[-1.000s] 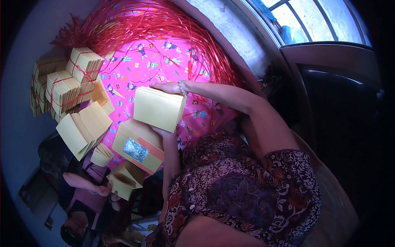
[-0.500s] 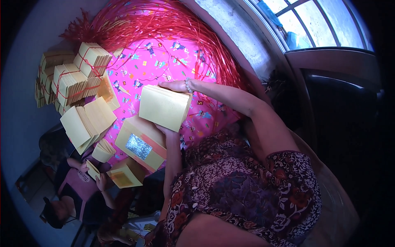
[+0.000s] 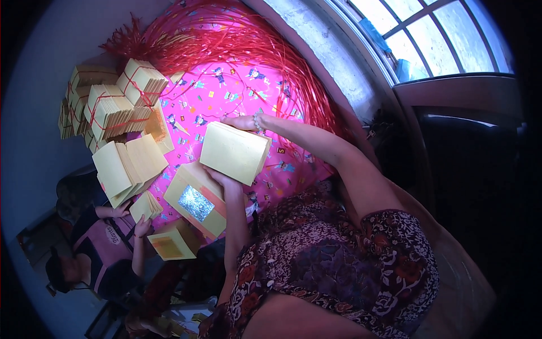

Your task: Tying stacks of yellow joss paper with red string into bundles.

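Note:
A thick stack of pale yellow paper (image 3: 234, 152) is held between my two hands over the pink tablecloth. My left hand (image 3: 224, 179) grips its lower left edge, with the fingers partly hidden under the stack. Along the far edge lies my right hand (image 3: 241, 122), a beaded bracelet at its wrist, closed against the sheets. Just left of my left hand is a larger yellow paper pile (image 3: 217, 222) with a silver foil square and an orange band on top.
Red-tied yellow paper bundles (image 3: 107, 110) are piled at the far left, with an open loose stack (image 3: 130, 166) nearer. Red plastic ribbon strands (image 3: 226, 42) cover the table's far side. A co-worker (image 3: 113, 243) at lower left handles a small yellow stack (image 3: 145, 208). A window (image 3: 435, 34) is at upper right.
The whole view has shifted slightly. My hands still hold the stack in much the same pose. The co-worker's hands have gone from a small paper piece to the small stack at the table edge.

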`<action>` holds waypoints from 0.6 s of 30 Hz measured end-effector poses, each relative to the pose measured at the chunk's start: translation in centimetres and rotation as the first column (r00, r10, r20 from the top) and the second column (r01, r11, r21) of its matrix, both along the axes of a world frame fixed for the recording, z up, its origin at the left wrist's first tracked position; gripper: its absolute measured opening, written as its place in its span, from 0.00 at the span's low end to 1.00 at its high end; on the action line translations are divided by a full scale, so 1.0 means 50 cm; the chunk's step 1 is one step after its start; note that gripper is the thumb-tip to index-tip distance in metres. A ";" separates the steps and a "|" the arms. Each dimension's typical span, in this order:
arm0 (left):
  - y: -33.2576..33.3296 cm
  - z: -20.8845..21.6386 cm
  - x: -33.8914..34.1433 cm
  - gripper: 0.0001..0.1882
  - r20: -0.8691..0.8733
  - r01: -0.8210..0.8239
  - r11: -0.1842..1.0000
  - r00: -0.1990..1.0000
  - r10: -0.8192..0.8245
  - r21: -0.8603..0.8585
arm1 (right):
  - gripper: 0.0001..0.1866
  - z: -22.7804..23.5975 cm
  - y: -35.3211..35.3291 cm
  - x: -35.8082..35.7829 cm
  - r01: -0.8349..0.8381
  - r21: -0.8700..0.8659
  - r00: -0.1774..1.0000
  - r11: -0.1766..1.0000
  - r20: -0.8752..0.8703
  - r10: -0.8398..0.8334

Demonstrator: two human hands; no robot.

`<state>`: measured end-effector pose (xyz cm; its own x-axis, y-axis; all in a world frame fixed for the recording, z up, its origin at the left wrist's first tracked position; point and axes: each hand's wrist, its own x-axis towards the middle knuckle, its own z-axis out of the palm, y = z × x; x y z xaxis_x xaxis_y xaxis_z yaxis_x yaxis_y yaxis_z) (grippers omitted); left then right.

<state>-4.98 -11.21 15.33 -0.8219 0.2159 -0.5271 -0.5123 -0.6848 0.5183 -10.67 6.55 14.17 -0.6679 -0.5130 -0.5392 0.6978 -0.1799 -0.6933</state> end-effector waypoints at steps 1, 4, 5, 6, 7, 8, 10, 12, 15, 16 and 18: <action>0.001 -0.001 -0.004 0.40 -0.006 0.016 1.000 1.000 -0.017 -0.009 | 0.35 0.010 0.001 0.005 0.022 -0.007 0.998 1.000 0.052 -0.022; 0.001 -0.007 -0.014 0.40 -0.018 0.060 0.997 0.998 -0.061 -0.043 | 0.35 0.013 0.006 -0.002 -0.043 0.007 0.999 0.999 0.028 0.043; 0.000 -0.009 -0.015 0.40 -0.020 0.072 0.996 0.997 -0.074 -0.056 | 0.35 0.015 0.005 -0.005 -0.048 0.004 0.998 0.999 0.031 0.048; -0.002 -0.011 -0.017 0.39 -0.022 0.083 0.994 0.996 -0.085 -0.071 | 0.35 0.017 0.002 -0.009 -0.049 -0.013 0.999 0.999 -0.010 0.049; -0.003 -0.012 -0.019 0.39 -0.023 0.098 0.992 0.995 -0.100 -0.084 | 0.34 0.013 0.002 -0.012 -0.046 -0.029 0.998 0.999 -0.049 0.045; -0.003 -0.013 -0.020 0.39 -0.024 0.113 0.989 0.993 -0.115 -0.098 | 0.33 0.008 0.003 -0.020 -0.034 -0.057 0.999 0.998 -0.015 0.033; 0.027 -0.001 -0.026 0.39 -0.013 0.158 0.982 0.987 -0.160 -0.101 | 0.32 -0.021 0.033 -0.029 0.042 -0.039 0.999 0.998 -0.003 -0.042; 0.038 0.013 -0.033 0.35 0.154 0.019 0.996 0.988 -0.032 0.085 | 0.32 -0.030 0.042 -0.033 0.060 -0.046 0.997 0.997 0.048 -0.058; -0.092 -0.148 -0.049 0.31 -0.207 0.068 0.357 0.710 -0.673 -0.932 | 0.32 0.053 -0.039 -0.062 -0.025 -0.133 0.997 0.991 0.073 0.035; -0.068 -0.143 -0.045 0.31 -0.199 0.090 0.362 0.701 -0.685 -0.928 | 0.32 0.057 -0.021 -0.053 -0.010 -0.090 0.995 0.996 0.100 0.019; 0.001 -0.083 -0.042 0.30 0.002 0.163 0.981 0.986 -0.164 -0.108 | 0.32 0.049 0.020 -0.034 0.033 -0.041 0.992 0.999 0.125 -0.028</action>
